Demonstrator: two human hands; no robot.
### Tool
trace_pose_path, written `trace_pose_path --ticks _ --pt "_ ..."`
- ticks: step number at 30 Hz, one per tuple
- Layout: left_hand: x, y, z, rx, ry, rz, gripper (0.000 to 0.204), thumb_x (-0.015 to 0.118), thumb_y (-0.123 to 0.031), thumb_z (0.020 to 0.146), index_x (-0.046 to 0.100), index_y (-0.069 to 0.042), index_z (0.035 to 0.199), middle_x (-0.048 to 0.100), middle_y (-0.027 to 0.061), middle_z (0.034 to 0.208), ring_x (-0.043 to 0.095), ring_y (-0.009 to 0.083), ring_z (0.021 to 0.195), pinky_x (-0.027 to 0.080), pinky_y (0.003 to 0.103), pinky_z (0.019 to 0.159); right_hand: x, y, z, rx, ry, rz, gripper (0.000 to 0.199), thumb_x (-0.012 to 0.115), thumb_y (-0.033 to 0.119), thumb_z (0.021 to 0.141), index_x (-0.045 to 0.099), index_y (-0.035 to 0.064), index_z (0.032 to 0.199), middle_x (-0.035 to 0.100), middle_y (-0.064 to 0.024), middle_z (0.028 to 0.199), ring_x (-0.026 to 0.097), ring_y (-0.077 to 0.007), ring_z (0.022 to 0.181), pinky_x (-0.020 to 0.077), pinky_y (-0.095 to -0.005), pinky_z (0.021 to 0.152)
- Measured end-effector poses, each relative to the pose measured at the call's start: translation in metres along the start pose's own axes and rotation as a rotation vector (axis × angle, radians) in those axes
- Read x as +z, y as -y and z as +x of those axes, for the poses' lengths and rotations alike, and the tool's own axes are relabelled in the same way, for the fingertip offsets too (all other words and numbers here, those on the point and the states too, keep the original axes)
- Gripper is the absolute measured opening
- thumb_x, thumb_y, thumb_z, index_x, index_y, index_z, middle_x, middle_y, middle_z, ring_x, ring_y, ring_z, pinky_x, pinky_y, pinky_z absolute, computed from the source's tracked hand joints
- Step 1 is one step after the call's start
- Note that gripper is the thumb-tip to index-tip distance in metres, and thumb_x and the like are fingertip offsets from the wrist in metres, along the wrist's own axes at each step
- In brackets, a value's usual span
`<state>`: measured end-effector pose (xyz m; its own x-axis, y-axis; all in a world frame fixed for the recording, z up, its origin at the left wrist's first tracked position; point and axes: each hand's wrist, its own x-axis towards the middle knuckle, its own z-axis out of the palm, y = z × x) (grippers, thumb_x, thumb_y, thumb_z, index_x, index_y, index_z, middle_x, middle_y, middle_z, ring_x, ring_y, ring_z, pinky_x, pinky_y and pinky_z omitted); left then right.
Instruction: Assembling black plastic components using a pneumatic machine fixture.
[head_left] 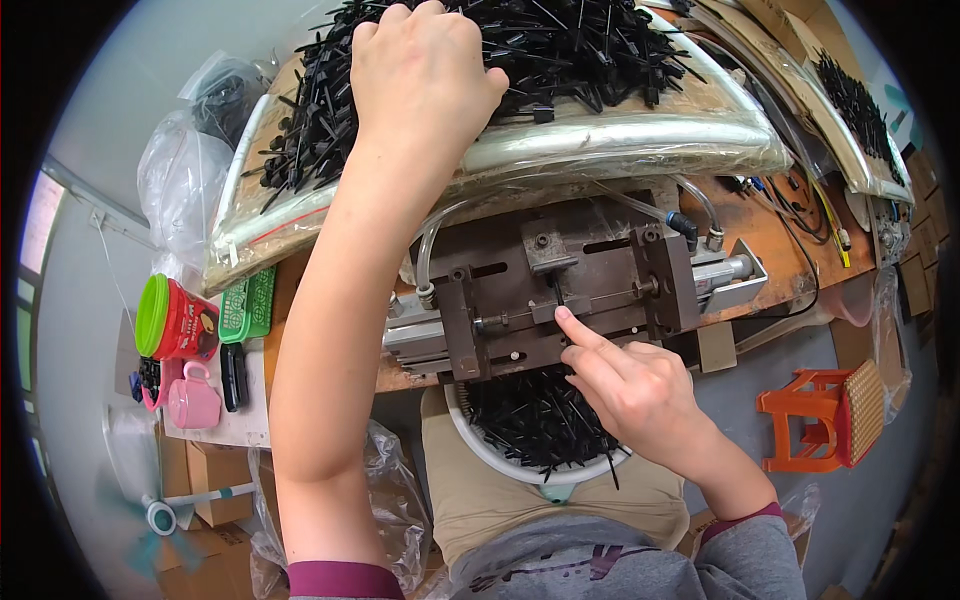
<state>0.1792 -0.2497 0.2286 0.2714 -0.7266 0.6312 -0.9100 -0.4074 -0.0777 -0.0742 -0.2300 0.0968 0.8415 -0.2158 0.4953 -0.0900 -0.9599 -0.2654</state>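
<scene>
- Reaching into the black parts [590,50] heaped on the tray [640,138], the left hand [428,75] is curling its fingers out of sight; whether they are pinching a part, one cannot tell.
- The right hand [635,395] is extending its index finger to the middle of the jig [600,258] on the counter [742,218] and bending other fingers; whether they are holding anything, one cannot tell.
- One dark piece [558,288], seemingly a part, is sitting at the jig's centre beside that fingertip, so this round is apparently running partway.
- Many parts are lying in the basin [460,412] below, perhaps counting as done.
- Plenty are lying on the tray, probably awaiting their turn.
</scene>
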Motion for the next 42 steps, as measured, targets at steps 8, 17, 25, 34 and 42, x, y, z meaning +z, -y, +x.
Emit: trace_pose_path --ticks 8,17,25,34,42 --pt "-0.065 0.011 -0.004 -0.419 0.16 -0.883 0.033 0.082 -0.026 0.081 0.077 0.003 0.096 0.073 0.0105 0.081 0.065 0.0131 0.076 0.051 0.027 0.074 -0.031 -0.011 0.033 0.073 -0.092 0.26 0.022 0.08 0.015 0.081 0.066 0.0035 0.094 0.072 -0.0156 0.112 0.071 -0.0283 0.076 0.0567 -0.035 0.064" --pt "-0.067 -0.019 -0.123 0.145 -0.059 -0.921 0.031 0.079 0.005 0.076 0.074 0.0 0.106 0.065 0.0129 0.116 0.068 0.0166 0.097 0.066 0.026 0.075 -0.053 -0.075 0.208 0.096 -0.425 0.09 0.019 0.075 0.011 0.082 0.071 -0.0056 0.09 0.071 -0.0199 0.089 0.071 -0.0302 0.083 0.0576 -0.0379 0.075" --pt "-0.045 -0.06 -0.207 0.039 0.197 -0.834 0.026 0.078 0.004 0.077 0.07 0.005 0.102 0.058 0.0225 0.138 0.071 0.0285 0.101 0.06 0.037 0.085 -0.04 -0.066 0.278 0.256 -0.036 -0.172 0.039 0.083 0.031 0.069 0.076 -0.0019 0.087 0.073 -0.0254 0.097 0.072 -0.0382 0.094 0.0586 -0.0438 0.085" --pt "-0.017 -0.071 -0.222 0.165 0.231 -0.547 0.023 0.077 -0.007 0.08 0.069 0.001 0.101 0.063 0.0223 0.134 0.073 0.0305 0.09 0.06 0.036 0.083 -0.083 -0.096 0.272 0.522 0.0 0.17 0.026 0.086 0.021 0.074 0.078 -0.0019 0.083 0.069 -0.0134 0.067 0.065 -0.0197 0.058 0.0525 -0.0334 0.058" --pt "-0.016 -0.071 -0.212 0.104 0.311 -0.529 0.023 0.079 -0.013 0.08 0.069 -0.002 0.098 0.065 0.0225 0.131 0.071 0.0269 0.069 0.058 0.033 0.065 -0.096 -0.086 0.224 0.307 0.03 -0.261 0.029 0.076 0.025 0.086 0.078 0.0001 0.102 0.075 -0.0217 0.091 0.073 -0.0345 0.082 0.0581 -0.0414 0.079"
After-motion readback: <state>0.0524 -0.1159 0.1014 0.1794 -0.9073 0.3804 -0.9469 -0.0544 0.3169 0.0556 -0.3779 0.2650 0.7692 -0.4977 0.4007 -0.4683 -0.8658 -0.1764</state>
